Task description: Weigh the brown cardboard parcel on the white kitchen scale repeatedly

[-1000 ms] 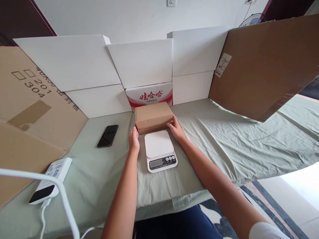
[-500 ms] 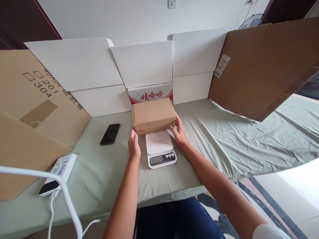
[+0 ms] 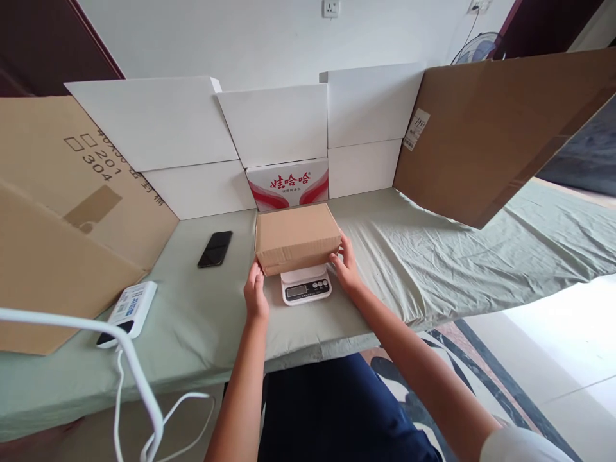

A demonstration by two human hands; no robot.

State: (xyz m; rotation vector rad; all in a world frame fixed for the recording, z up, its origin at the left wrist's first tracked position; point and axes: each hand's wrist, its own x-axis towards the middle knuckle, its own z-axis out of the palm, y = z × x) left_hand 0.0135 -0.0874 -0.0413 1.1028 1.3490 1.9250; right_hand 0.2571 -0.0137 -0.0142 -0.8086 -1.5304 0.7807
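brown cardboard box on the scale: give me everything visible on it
The plain brown rectangular cardboard box is closed, with no label or print showing on the top or near side. It looks like matte corrugated card with a slightly creased lower front edge. It lies flat, long side across the view, on the small white digital kitchen scale, covering most of the platform; the display and buttons stay visible. The left hand touches its lower left corner and the right hand its right end. The red-and-white printed carton stands behind it.

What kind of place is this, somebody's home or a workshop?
Most likely a room at home set up for packing parcels. A brown cardboard box sits on a small digital scale, flattened cartons stand around a cloth-covered table, and there is a wall socket.
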